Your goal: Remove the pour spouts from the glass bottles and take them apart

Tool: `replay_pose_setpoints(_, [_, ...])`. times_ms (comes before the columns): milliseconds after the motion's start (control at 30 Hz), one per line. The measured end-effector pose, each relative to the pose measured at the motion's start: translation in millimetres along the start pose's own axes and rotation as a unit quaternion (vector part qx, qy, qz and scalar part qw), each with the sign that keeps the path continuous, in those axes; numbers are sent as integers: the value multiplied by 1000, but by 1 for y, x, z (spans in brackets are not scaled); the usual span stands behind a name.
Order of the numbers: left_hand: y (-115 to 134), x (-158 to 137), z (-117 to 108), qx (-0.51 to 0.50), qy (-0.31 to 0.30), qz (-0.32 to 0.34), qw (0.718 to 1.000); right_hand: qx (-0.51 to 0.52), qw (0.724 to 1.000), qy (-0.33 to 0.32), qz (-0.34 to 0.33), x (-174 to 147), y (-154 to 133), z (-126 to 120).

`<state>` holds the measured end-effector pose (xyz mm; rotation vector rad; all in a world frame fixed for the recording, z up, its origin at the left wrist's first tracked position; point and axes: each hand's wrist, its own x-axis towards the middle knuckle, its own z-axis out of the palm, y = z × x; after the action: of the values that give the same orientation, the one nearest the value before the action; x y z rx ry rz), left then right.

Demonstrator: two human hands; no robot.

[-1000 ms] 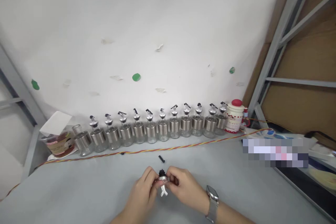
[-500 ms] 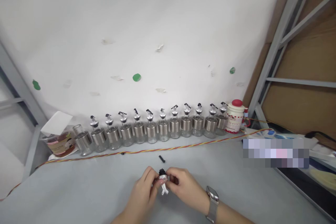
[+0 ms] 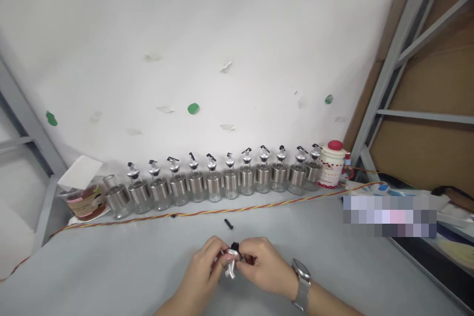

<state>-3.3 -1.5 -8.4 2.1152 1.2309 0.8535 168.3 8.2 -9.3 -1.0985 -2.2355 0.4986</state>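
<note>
The left hand pinches the pourer spout between thumb and bent fingers, while the right hand grips the same piece from the right, its thumb and forefinger closed on it. The two hands nearly meet around the spout, at the near middle of the grey table. The spout's black stopper points toward the far side, and its silver pouring end hangs toward the near side. A watch with a metal band circles the right wrist.

Just beyond the hands, a small black strip lies flat on the table. Farther off, a twisted red and yellow cord runs from left to right across the tabletop. Behind it, a row of glass bottles with metal sleeves stands near the white wall; eleven carry spouts, and the open-necked bottle is at the far left end. Left of that stands a plastic tub with a brown label. At the row's right end stands a cream jar with a red lid.
</note>
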Motion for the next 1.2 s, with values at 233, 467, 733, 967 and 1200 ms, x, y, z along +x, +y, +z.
replay_pose_setpoints(233, [-1, -1, 2, 9, 21, -27, 999, -160, 984, 7, -73, 0, 2, 1])
replay_pose_setpoints(467, [-5, 12, -1, -248, 58, -142, 956, -67, 994, 84, -21, 2, 1, -4])
replay_pose_setpoints(733, [-2, 9, 6, -256, 63, -123, 957, 4, 999, 50, 1, 0, -5, 5])
replay_pose_setpoints(967, [-1, -1, 6, -49, 74, -26, 996, -3, 999, 44, -26, -1, -5, 2])
replay_pose_setpoints(1200, [-5, -5, 6, 53, 57, 52, 996, -1, 1000, 20, -16, -3, -10, -1])
